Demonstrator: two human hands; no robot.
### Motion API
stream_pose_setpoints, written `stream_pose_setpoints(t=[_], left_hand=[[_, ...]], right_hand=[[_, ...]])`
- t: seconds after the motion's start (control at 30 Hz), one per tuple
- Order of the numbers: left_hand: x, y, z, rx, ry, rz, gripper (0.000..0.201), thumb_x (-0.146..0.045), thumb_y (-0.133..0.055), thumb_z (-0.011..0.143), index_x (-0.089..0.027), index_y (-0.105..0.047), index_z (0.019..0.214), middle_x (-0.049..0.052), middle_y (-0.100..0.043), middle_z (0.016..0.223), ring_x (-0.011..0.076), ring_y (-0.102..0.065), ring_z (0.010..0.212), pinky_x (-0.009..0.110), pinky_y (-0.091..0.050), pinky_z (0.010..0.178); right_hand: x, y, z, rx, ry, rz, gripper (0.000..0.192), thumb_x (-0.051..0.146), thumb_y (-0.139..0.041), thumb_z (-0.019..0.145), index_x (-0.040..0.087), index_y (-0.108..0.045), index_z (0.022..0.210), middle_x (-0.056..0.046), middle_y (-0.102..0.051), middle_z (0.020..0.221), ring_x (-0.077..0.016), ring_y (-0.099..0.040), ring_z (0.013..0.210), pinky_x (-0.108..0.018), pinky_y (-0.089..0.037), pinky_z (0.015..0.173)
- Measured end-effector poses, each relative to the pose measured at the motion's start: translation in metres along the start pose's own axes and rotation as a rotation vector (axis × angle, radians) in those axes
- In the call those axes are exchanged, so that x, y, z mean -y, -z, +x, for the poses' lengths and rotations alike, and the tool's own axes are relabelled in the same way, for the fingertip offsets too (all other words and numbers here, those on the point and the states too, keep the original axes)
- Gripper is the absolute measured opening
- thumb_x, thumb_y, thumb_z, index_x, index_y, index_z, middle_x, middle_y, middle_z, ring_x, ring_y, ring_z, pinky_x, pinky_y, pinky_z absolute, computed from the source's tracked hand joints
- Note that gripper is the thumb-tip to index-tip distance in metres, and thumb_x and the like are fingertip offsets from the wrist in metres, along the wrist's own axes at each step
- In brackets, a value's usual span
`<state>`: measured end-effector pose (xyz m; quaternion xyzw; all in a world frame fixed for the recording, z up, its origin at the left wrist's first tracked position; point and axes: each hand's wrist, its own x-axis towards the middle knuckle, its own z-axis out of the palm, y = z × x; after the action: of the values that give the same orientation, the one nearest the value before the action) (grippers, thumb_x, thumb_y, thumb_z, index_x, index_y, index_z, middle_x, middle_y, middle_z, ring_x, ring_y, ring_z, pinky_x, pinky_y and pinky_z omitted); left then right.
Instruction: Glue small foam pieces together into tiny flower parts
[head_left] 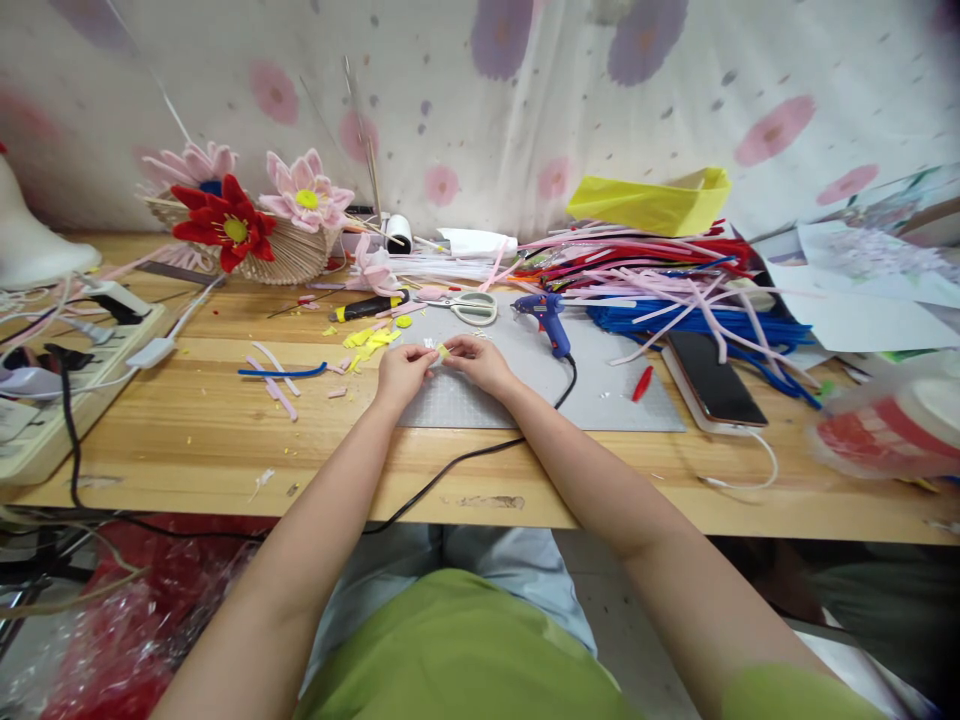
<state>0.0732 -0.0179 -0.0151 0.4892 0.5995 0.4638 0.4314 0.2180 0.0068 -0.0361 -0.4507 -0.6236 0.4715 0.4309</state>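
Over the left part of a grey cutting mat (600, 400), my left hand (403, 376) and my right hand (481, 364) meet, fingers pinched together. Between their fingertips is a small yellow piece (443, 351), too small to make out further. A few small white bits (430, 343) show just beyond the left fingertips. Yellow scraps (369, 343) lie to the left of my left hand, with a small yellow disc (403, 321) above them. Scissors (474, 308) rest behind my hands. A blue glue gun (550, 322) lies on the mat to the right.
Pink and red fuzzy flowers (234, 228) stand back left near a power strip (97, 385). Bundled pipe cleaners (660, 320), a phone (716, 380) and a plastic cup (892, 425) are on the right. The glue gun's black cord (457, 462) crosses the table's front.
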Motion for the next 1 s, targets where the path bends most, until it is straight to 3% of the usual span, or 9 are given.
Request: stream_pose_setpoints(t=[0.23, 0.5, 0.73, 0.9, 1.0], left_hand=[[0.001, 0.0, 0.001, 0.009, -0.001, -0.031, 0.008, -0.022, -0.068, 0.066, -0.015, -0.066, 0.067, -0.002, -0.059, 0.053, 0.0083, -0.049, 0.042, 0.021, -0.036, 0.041], [0.0, -0.001, 0.002, 0.06, 0.022, -0.05, 0.027, -0.025, -0.077, 0.056, -0.013, -0.066, 0.077, 0.001, -0.061, 0.061, 0.0098, -0.054, 0.048, 0.021, -0.041, 0.042], [-0.011, 0.005, 0.003, 0.143, -0.011, -0.092, 0.031, -0.021, -0.068, 0.062, -0.013, -0.065, 0.091, 0.005, -0.062, 0.082, 0.0097, -0.058, 0.061, 0.017, -0.044, 0.043], [-0.026, 0.012, 0.025, 0.049, -0.042, -0.014, 0.025, -0.028, -0.063, 0.069, -0.015, -0.065, 0.09, 0.006, -0.064, 0.089, 0.0126, -0.06, 0.063, 0.023, -0.046, 0.049], [-0.031, 0.013, 0.035, -0.034, -0.084, 0.118, 0.02, -0.03, -0.059, 0.075, -0.016, -0.066, 0.087, 0.007, -0.065, 0.087, 0.017, -0.061, 0.072, 0.03, -0.049, 0.066]], right_hand=[[0.001, 0.0, 0.0, -0.01, 0.013, -0.006, 0.016, 0.023, -0.065, 0.063, 0.019, -0.063, 0.079, 0.003, -0.063, 0.068, -0.01, -0.056, 0.063, -0.026, -0.045, 0.069], [0.007, 0.001, -0.001, -0.014, 0.006, 0.019, 0.017, 0.024, -0.065, 0.061, 0.019, -0.061, 0.077, 0.004, -0.062, 0.065, -0.0102, -0.055, 0.062, -0.026, -0.045, 0.069], [0.013, 0.006, -0.002, -0.025, -0.023, 0.064, 0.017, 0.023, -0.067, 0.059, 0.019, -0.061, 0.075, 0.003, -0.064, 0.067, -0.0104, -0.056, 0.064, -0.026, -0.046, 0.069], [0.026, 0.018, -0.006, 0.112, -0.047, 0.137, 0.02, 0.023, -0.071, 0.059, 0.018, -0.065, 0.077, 0.002, -0.066, 0.071, -0.0113, -0.06, 0.068, -0.028, -0.049, 0.071], [0.032, 0.026, -0.006, 0.182, -0.06, 0.156, 0.016, 0.021, -0.07, 0.06, 0.018, -0.065, 0.075, 0.002, -0.067, 0.07, -0.0112, -0.061, 0.067, -0.026, -0.049, 0.07]])
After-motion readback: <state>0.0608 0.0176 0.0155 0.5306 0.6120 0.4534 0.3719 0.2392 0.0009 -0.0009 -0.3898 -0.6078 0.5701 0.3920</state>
